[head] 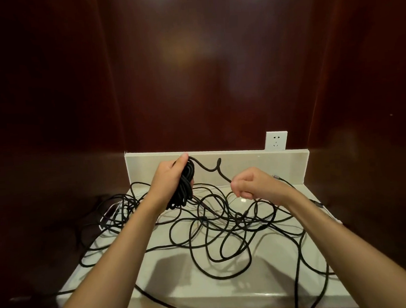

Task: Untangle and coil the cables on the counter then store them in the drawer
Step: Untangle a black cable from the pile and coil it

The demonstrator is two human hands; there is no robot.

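Left hand [172, 177]: fingers curled round a coiled bundle [184, 188] of black cable, held upright above the worktop [230, 286]. From the bundle's top the free strand [212, 168] runs rightward to the right hand [252, 184], which pinches it; judged next, the right hand carries this strand back left onto the bundle. Remaining loose cables [226, 229]: tangled flat on the worktop below both hands.
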